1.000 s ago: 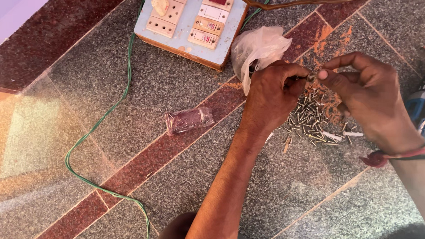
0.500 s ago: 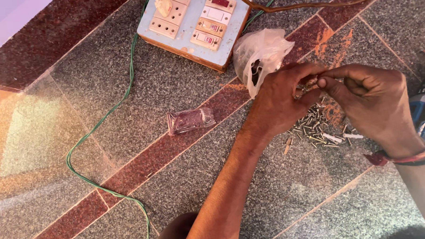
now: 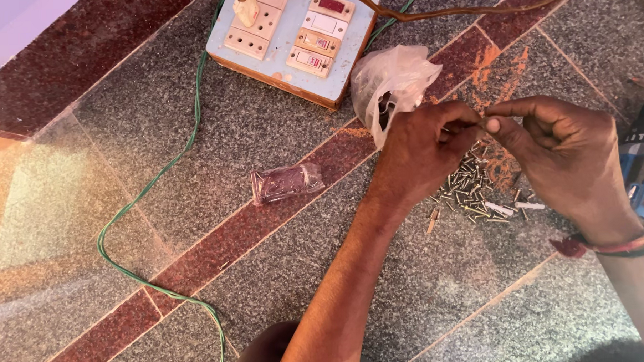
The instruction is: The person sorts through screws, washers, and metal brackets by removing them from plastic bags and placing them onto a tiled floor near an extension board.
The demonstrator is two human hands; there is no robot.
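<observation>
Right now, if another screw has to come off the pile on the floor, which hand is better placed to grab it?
Probably the right hand: it hangs almost directly above the screw pile, while the left hand sits beside the plastic bag. Both pinch something small between them.

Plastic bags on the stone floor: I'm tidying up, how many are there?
2: a crumpled white plastic bag beside the blue switchboard, and a small clear packet on the red stripe. None seem hidden.

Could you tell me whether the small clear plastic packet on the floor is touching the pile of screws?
No, the clear plastic packet lies apart on the floor, left of the left hand, while the screws lie beneath both hands.
</observation>
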